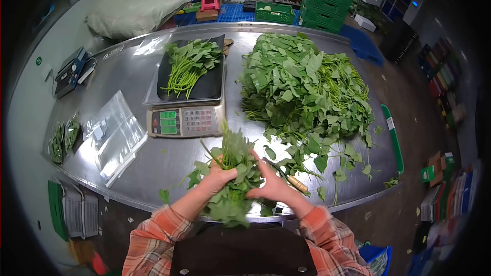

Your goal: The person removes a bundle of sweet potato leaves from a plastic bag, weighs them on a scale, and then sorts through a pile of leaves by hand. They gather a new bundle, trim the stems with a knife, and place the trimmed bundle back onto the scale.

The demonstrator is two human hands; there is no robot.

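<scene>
Close to the table's near edge, my left hand (219,178) is closed around a bunch of leafy greens (232,189), stems toward the scale and leaves toward me. My right hand (272,185) cups the same bunch from the right, thumb in front and fingertips partly hidden by leaves. Beside that hand lies a knife (296,183) with a wooden handle, its blade partly under loose leaves. A digital scale (185,120) stands beyond my hands; its black tray (211,84) carries another bunch of greens (189,66). To the right rises a large heap of greens (307,87).
Clear plastic bags (115,135) lie left on the metal table (138,168), near packed greens (64,138). A second device (71,74) stands at the left wall. Behind are a stuffed white sack (135,13), stacked green crates (325,5) and a red stool (209,3).
</scene>
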